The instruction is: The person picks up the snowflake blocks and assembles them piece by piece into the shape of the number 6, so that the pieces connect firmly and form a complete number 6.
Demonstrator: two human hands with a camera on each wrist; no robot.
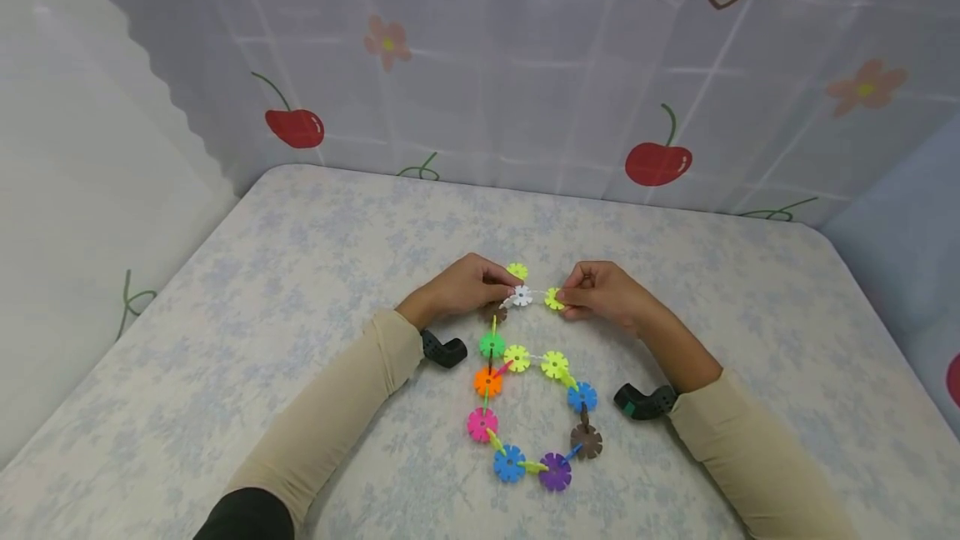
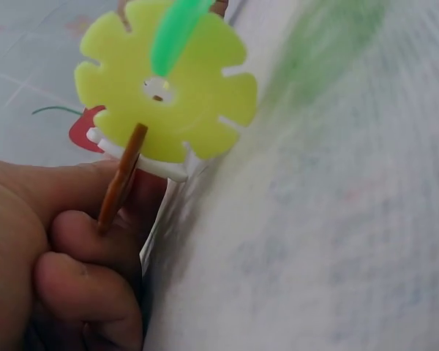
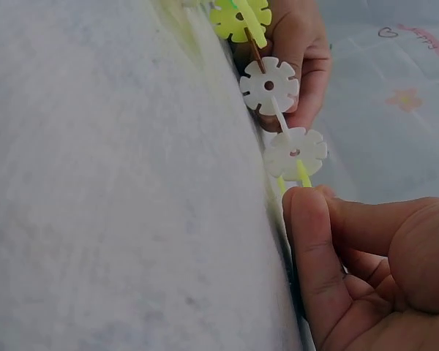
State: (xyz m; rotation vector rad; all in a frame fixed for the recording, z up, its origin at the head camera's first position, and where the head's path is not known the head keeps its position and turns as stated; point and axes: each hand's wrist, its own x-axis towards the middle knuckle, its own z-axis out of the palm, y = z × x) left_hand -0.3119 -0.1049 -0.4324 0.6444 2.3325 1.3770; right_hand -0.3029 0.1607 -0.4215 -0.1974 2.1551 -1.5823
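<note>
A chain of notched plastic discs, joined edge to edge by their slots, lies between both hands. My left hand (image 1: pixel 472 283) pinches the chain at a white disc (image 1: pixel 521 296), with a yellow-green disc (image 1: pixel 517 272) just above it and a brown disc (image 1: pixel 497 314) below. Between thumb and forefinger, my right hand (image 1: pixel 607 294) grips a yellow-green disc (image 1: pixel 553 299) at the chain's right end. In the right wrist view that disc is mostly hidden by the fingers and is slotted to a white disc (image 3: pixel 295 153).
Nearer the body, a closed ring of discs rests on the patterned cloth, including orange (image 1: pixel 488 382), pink (image 1: pixel 482 424), blue (image 1: pixel 509 463), purple (image 1: pixel 555 472) and brown (image 1: pixel 587 441). A green disc (image 1: pixel 492 345) links ring and upper chain. Black wrist devices (image 1: pixel 444 350) sit under both wrists.
</note>
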